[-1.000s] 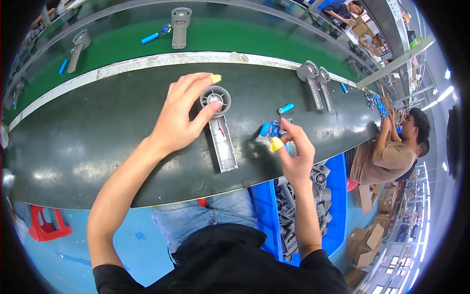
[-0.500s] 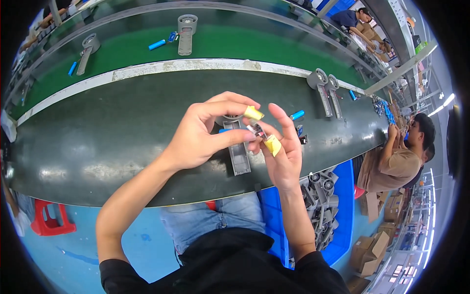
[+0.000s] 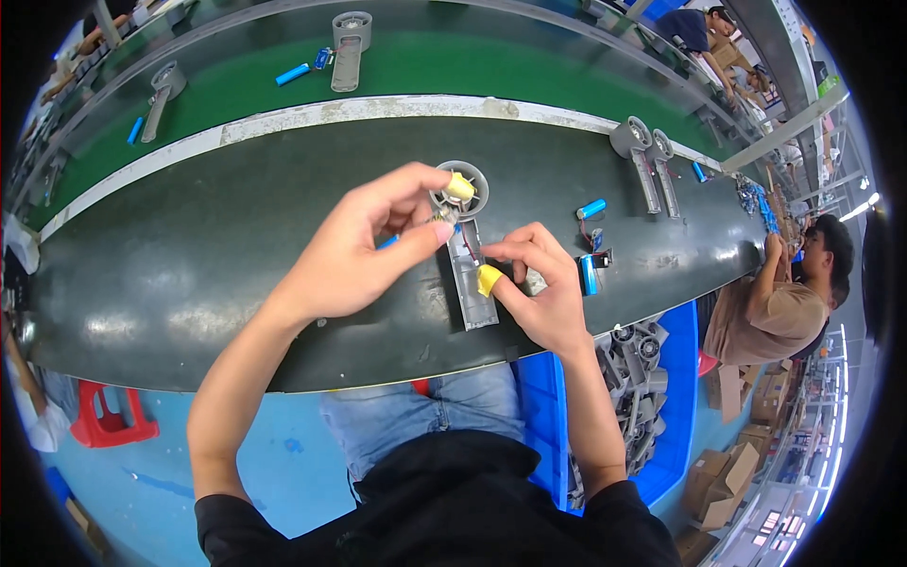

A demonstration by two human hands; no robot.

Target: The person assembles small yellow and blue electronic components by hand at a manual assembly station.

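Observation:
A grey handheld fan housing (image 3: 478, 307), its round head away from me and its open handle trough toward me, lies on the dark bench. My left hand (image 3: 364, 241), yellow tape on its index finger, pinches a small shiny part (image 3: 444, 220) where head and handle meet. Thin dark red wires (image 3: 470, 248) run from there into the trough. My right hand (image 3: 543, 288), with tape on its thumb, is beside the trough, thumb and index finger apart near the wires. A blue cylindrical battery (image 3: 388, 242) shows partly behind my left hand.
Right of my hands lie blue batteries (image 3: 591, 209) and a small circuit board (image 3: 596, 238). Two more fan housings (image 3: 642, 170) stand farther right. Beyond the white rail (image 3: 312, 115) is a green belt with parts. A blue bin (image 3: 682, 378) of housings sits lower right, near a co-worker (image 3: 770, 298).
My hands, close together around the small part before, have separated. The left moved up and left with the part; the right came down beside the trough. The view has shifted slightly.

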